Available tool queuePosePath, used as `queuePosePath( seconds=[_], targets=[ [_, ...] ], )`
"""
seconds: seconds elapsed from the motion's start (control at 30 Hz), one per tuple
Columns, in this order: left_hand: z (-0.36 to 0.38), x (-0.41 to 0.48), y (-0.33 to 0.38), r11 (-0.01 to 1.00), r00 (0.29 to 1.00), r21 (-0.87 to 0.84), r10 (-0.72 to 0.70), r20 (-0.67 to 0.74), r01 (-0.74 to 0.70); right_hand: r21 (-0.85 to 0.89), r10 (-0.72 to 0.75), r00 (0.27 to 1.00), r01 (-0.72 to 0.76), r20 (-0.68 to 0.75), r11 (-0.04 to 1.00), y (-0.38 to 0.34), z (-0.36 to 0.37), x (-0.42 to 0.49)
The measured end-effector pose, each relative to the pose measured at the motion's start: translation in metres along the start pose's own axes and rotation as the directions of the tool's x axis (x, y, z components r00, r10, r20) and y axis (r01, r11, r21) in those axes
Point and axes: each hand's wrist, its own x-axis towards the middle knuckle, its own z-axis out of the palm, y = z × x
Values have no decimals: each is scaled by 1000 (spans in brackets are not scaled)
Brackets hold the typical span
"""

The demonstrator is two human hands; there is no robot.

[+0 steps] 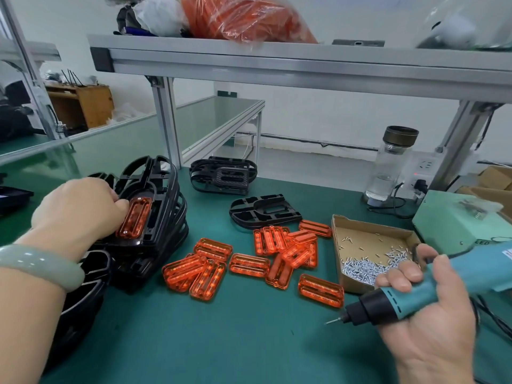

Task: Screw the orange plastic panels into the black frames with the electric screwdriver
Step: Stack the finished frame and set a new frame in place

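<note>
Orange panels [249, 261] litter our worktop [221, 342] left of the cardboard tray [368, 234] of screws [360, 268], our right hand [424, 314] gripping the screwdriver [401, 297] beside it, our left hand [80, 214] holding a frame [163, 206] further left.

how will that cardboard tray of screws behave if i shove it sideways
The cardboard tray looks thin, so its wall would probably buckle before it slides cleanly. The screws are heaped at its near end, so that end is likely heavier and may drag. Loose, they could scatter.
</note>
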Motion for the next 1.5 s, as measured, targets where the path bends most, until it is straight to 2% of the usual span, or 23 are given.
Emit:
queuePosePath(
  seconds=[0.1,0.2,0.33,0.57,0.7,0.83,0.9,1.07,1.13,1.2,1.27,1.33,1.4,1.43,1.5],
  targets=[
    [-15,-15,27,990,987,-76,113,-119,-122,-18,-13,1000,13,-12,1000,1,-1,0],
    [-30,-33,66,940,941,-166,260,-219,-298,-21,-6,1000,6,-22,1000,1,-2,0],
    [-22,-47,121,875,904,-227,417,-98,-428,-49,8,1000,-9,-26,999,-1,-1,0],
    [44,-35,189,823,820,-316,542,186,-472,-26,60,998,-61,-31,998,-3,1,3],
    [76,-31,219,810,787,-282,576,220,-514,-18,90,995,-91,-42,996,-2,0,4],
    [98,-33,231,770,731,-180,638,243,-612,-12,108,993,-108,-46,994,0,-2,6],
    [105,-34,232,769,724,-117,634,271,-629,-6,114,992,-115,-49,993,1,-4,6],
    [102,-34,228,801,782,29,575,242,-598,-3,120,991,-120,-60,993,2,-5,7],
    [96,-31,223,819,805,10,562,190,-573,-4,122,991,-122,-60,993,1,-6,7],
    [88,-30,215,850,842,-124,525,125,-512,-5,112,992,-113,-64,994,1,-6,7],
    [75,-31,206,830,871,-367,483,94,-421,-11,94,993,-95,-71,995,0,-6,8],
    [61,-39,196,742,895,-602,436,98,-296,-16,80,994,-82,-76,997,0,-5,8],
    [46,-53,185,600,917,-788,378,128,-137,-13,76,994,-78,-74,997,0,-6,8],
    [41,-59,179,553,926,-830,347,147,-75,-10,76,994,-77,-73,997,-1,-6,8],
    [36,-70,168,558,934,-826,333,131,-83,-7,78,994,-79,-76,997,-1,-7,9]
  ],
)
